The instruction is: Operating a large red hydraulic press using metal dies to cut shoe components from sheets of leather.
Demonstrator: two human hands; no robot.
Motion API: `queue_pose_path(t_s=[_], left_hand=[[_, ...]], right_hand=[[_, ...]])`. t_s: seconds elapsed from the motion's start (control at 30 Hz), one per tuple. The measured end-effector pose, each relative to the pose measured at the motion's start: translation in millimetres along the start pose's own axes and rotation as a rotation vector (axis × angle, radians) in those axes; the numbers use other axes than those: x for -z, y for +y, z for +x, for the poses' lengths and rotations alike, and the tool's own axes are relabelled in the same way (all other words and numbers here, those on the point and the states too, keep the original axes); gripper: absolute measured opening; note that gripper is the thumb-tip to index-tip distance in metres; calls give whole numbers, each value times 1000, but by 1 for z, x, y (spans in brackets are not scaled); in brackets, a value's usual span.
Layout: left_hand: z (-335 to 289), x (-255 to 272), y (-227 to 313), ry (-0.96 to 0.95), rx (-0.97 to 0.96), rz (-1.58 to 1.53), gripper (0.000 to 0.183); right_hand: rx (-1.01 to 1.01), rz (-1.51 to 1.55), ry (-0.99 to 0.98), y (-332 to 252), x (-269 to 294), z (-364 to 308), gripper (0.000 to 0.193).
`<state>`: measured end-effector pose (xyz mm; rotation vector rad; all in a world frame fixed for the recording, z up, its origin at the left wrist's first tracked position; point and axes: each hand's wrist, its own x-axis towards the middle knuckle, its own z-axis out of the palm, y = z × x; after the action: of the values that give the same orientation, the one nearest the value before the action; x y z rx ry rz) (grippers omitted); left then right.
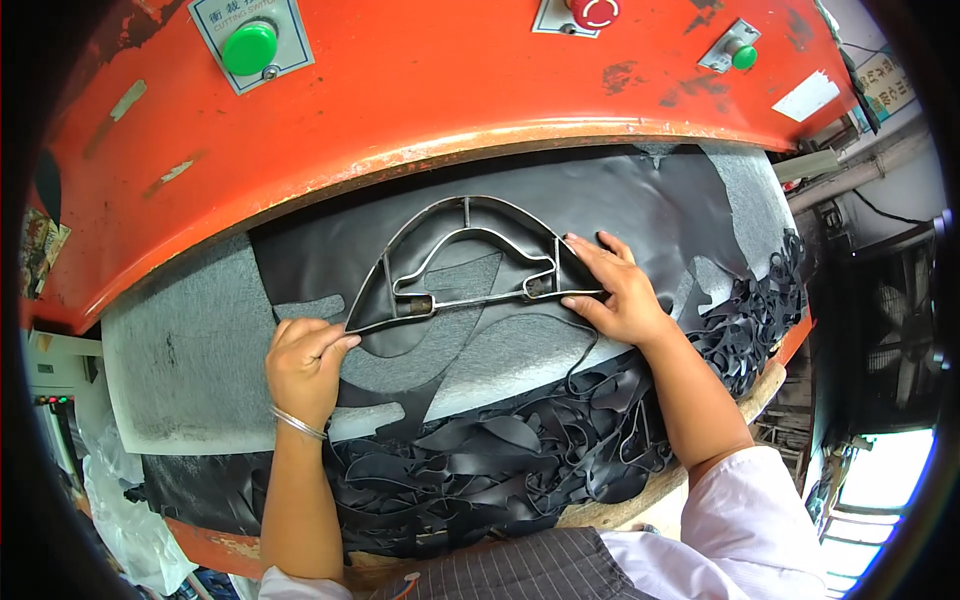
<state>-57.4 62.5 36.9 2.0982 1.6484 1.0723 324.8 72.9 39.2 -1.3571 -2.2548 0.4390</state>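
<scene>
A curved metal cutting die (pixel 466 212), arch-shaped with cross-braces, lies on a sheet of black leather (pixel 640 190). My left hand (pixel 303 362) pinches the die's left tip between thumb and fingers. At its right end my right hand (pixel 622 290) grips the frame, thumb below and fingers above. Cut-out gaps in the leather show the pale grey cutting board (pixel 190 350) beneath. A thin black strip (pixel 583 365) hangs from the leather's near edge below the right hand.
Beyond the board rises an orange press head (pixel 400 90) with a green button (pixel 249 48), a red button (pixel 596 12) and a smaller green button (pixel 744 57). Black leather scraps (pixel 520 470) heap along the near and right sides. A clear plastic bag (pixel 135 520) hangs at the left.
</scene>
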Motion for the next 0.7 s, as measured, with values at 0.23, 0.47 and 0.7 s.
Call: queue_pose_path(t_s=[0.23, 0.47, 0.7], left_hand=[[0, -5, 1, 5, 1, -15, 14], [-8, 0, -3, 20, 23, 4, 15], [-7, 10, -16, -15, -5, 43, 17]], right_hand=[[25, -25, 12, 3, 4, -1, 67], [61, -37, 18, -1, -4, 0, 65], [59, -108, 13, -17, -5, 5, 68]])
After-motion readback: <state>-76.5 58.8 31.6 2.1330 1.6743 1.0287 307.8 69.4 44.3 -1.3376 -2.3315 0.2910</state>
